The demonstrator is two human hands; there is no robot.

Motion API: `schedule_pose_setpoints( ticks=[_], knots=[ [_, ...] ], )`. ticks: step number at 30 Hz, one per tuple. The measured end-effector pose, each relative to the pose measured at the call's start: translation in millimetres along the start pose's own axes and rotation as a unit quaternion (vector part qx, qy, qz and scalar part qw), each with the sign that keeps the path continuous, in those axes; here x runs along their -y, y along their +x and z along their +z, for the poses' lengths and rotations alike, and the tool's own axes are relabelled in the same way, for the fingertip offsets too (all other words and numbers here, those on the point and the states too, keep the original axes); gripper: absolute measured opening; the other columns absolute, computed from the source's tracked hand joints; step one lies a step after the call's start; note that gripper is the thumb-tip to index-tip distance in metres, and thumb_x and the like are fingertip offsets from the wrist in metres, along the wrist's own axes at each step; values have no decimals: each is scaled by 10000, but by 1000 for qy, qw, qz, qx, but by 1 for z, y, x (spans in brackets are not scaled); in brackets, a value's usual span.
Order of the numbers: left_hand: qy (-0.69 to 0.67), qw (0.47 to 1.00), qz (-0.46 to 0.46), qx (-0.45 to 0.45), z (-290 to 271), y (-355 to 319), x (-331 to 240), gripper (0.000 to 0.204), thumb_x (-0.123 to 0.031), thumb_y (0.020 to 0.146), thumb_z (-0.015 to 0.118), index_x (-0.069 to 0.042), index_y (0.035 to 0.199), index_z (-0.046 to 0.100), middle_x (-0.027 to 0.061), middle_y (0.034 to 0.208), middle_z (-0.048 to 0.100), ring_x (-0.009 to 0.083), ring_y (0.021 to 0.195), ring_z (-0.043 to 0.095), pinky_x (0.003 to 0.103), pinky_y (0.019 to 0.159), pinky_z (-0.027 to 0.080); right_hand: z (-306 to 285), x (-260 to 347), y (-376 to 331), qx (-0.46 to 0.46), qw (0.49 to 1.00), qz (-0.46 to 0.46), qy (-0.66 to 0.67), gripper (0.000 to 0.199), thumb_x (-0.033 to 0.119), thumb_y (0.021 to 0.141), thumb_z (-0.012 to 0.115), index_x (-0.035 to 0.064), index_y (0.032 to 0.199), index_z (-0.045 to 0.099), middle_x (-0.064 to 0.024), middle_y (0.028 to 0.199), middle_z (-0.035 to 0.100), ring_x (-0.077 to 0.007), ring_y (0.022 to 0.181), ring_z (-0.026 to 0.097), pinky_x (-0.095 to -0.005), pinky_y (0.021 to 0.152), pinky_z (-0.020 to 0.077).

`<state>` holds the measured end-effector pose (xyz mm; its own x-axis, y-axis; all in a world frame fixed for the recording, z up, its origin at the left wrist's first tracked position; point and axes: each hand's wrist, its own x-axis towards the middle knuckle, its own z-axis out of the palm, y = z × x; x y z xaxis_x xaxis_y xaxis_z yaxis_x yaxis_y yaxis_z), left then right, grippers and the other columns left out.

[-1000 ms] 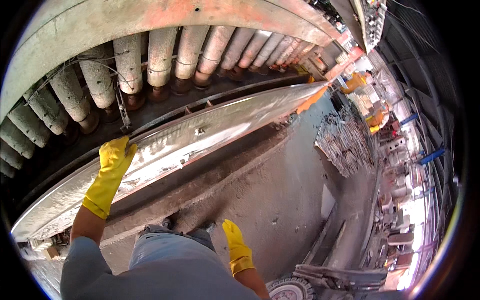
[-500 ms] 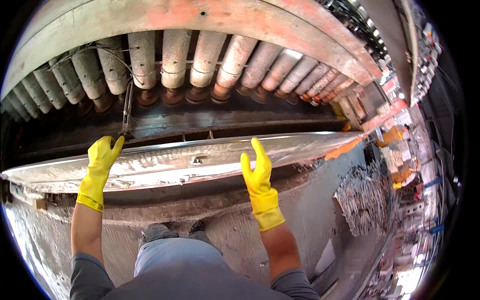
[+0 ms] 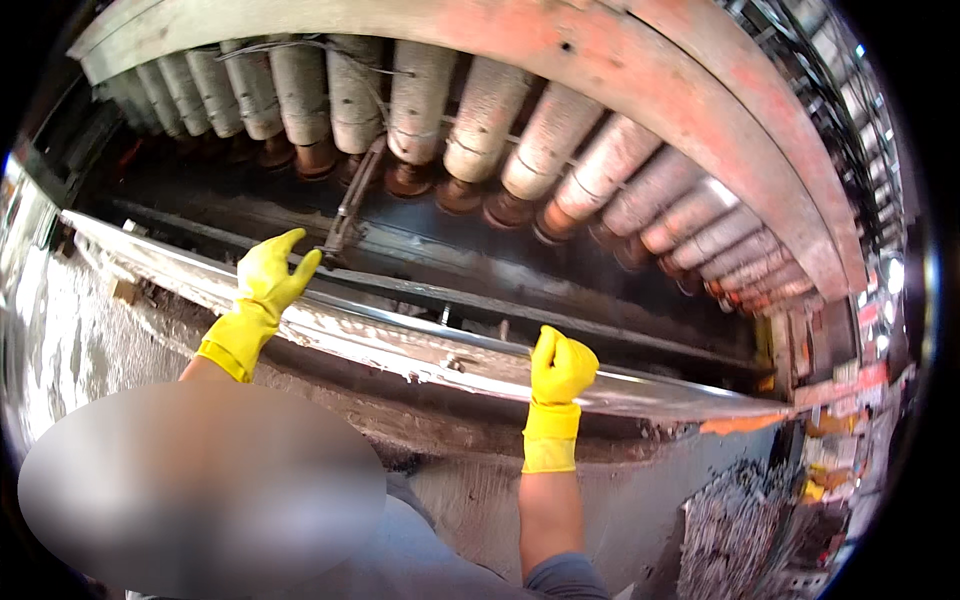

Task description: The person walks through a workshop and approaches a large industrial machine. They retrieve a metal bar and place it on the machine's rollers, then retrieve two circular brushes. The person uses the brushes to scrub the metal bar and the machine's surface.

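Head view is showing two hands in yellow gloves at a long shiny metal rail (image 3: 420, 345) running across a big machine. Left hand (image 3: 268, 278) is spreading its fingers and resting on the rail's top edge. Right hand (image 3: 560, 368) is curling into a fist on the rail, farther right. That rail is looking hard, stiff, heavy and maybe slippery, so gripping its upper lip seems best. Thread-wound bobbins (image 3: 420, 100) are hanging close above, leaving little room.

No packages, labels, signs or screens can be made out here
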<state>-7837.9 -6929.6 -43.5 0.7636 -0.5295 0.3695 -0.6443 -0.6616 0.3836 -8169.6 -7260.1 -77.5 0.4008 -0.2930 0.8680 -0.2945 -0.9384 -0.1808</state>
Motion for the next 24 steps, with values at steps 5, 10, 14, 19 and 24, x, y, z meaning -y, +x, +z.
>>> schedule_pose_setpoints(
  ticks=[5,10,14,19,24],
  knots=[
    [-7,1000,13,-27,10,-2,3,559,-474,937,761,-44,1294,734,183,1226,768,387,1143,716,458,1015,559,2,3,-5,22,999,31,22,82,76,937,759,38,869,786,-141,661,660,-341,546,614,-439,524,439],
    [-30,1000,-2,2,23,-4,10,607,-545,929,744,-38,1263,747,197,1208,770,384,1119,726,473,986,572,31,41,-17,-20,979,203,29,185,114,972,767,2,1117,791,-177,1034,791,-347,895,745,-404,803,580],
    [-78,990,17,113,7,2,7,539,-582,932,702,-79,1125,724,156,1033,773,385,1003,735,508,872,583,77,135,-5,81,996,14,-16,316,211,955,755,34,1217,748,-184,1071,769,-398,943,719,-475,866,541],
    [-87,981,128,117,12,-11,41,526,-519,923,724,-88,1224,715,165,1048,759,389,1033,713,505,928,561,157,258,-2,237,971,0,31,330,331,1024,604,83,1181,755,-145,1101,770,-347,1006,694,-509,864,499],
    [-78,939,332,-46,1,-94,96,690,-383,887,760,-10,1440,584,230,1514,580,405,1450,503,546,1250,337,167,275,-10,241,968,74,-11,429,425,1046,598,57,1187,768,-194,1077,792,-395,972,752,-508,859,576]
  ],
)
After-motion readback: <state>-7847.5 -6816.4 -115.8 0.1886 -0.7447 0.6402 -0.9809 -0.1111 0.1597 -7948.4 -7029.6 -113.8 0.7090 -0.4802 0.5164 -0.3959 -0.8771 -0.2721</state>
